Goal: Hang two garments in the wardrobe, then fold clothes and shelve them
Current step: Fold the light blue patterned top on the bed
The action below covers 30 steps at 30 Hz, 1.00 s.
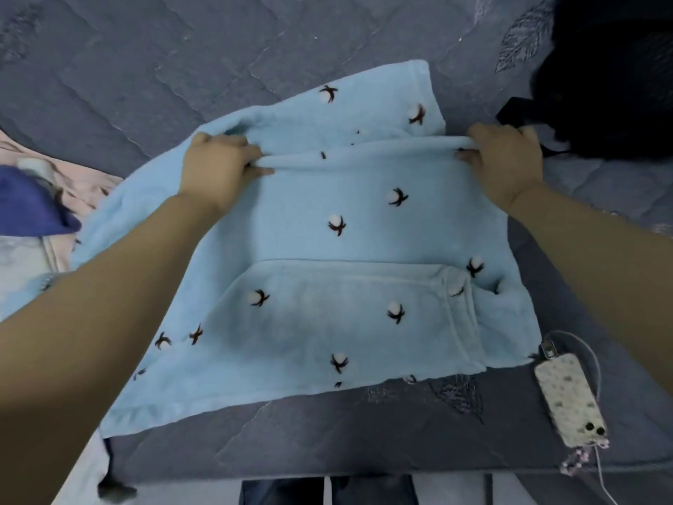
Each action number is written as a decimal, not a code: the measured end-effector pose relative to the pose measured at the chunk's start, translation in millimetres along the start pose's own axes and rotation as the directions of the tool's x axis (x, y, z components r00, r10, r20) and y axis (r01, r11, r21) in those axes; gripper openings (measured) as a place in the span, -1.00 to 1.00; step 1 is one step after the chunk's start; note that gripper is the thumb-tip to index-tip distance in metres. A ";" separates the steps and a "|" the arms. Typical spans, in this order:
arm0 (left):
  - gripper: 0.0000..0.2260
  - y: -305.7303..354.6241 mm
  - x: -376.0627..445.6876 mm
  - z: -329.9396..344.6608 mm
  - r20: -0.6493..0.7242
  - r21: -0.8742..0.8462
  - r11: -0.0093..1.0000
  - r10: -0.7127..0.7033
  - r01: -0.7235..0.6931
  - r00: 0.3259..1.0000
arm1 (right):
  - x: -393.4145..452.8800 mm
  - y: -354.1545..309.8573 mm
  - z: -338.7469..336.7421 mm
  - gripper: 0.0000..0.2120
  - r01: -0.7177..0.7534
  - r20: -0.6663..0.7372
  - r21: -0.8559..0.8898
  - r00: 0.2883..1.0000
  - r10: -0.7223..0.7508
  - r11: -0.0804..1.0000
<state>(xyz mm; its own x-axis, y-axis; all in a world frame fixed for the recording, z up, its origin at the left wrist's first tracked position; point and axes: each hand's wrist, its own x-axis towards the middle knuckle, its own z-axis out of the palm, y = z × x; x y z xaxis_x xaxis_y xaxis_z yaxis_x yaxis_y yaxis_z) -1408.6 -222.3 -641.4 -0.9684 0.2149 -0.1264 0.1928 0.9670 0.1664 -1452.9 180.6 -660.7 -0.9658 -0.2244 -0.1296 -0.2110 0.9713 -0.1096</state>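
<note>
Fleece garment [320,249], pale blue with small white-and-brown cotton-boll motifs, lies spread on a bed covered by a grey-blue quilted bedspread [182,56]. I take the garment as my landmark. Across its far part a fold of fabric is raised into a ridge. My left hand [218,169] grasps the left end of that ridge, fingers curled round the cloth; my right hand [504,158] grasps the right end the same way. Both forearms reach in from the near edge of the view, above the garment.

On the near half of the garment I see a large sewn-on front pocket. Its openings lie flat, and I cannot tell whether anything is inside it.

Just beside the garment's near right corner, a phone [570,399] in a pale spotted case lies face down on the bedspread, with a beaded charm and a thin cord trailing from it.

Beyond the garment's far right corner sits a black mass [604,89], too dark for me to make out and cut off by the edge of the view. Left of the garment lies a pile of clothes [32,213], a dark blue piece over pink and pale fabric, also cut off by the edge. The garment's near left corner hangs over the edge of the bed, partly hidden by my left forearm. Its sleeves and neckline I cannot make out.
</note>
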 end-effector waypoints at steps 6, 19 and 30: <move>-0.90 28.9 -71.9 -31.1 -0.095 -0.186 0.972 0.129 -0.145 0.987 | -86.0 1.9 -37.5 -0.80 0.049 -0.123 0.162 0.992 -0.029 0.986; -0.67 90.5 -158.8 3.0 0.130 -0.256 0.954 0.196 -0.158 0.972 | -192.7 -43.4 -20.9 -0.62 -0.021 0.062 0.171 0.998 0.011 0.985; -0.44 105.1 -131.5 90.1 0.443 -0.100 0.990 -0.043 0.097 0.896 | -149.6 -53.2 40.6 -0.27 -0.045 0.413 -0.038 0.909 0.057 0.998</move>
<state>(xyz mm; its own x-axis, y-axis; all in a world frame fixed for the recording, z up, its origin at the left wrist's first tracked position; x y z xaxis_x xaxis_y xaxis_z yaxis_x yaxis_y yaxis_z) -1246.7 -136.5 -695.4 -0.8058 0.2109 -0.5533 0.0809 0.9648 0.2501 -1291.1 159.2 -675.5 -0.8275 -0.1810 -0.5314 -0.1725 0.9828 -0.0661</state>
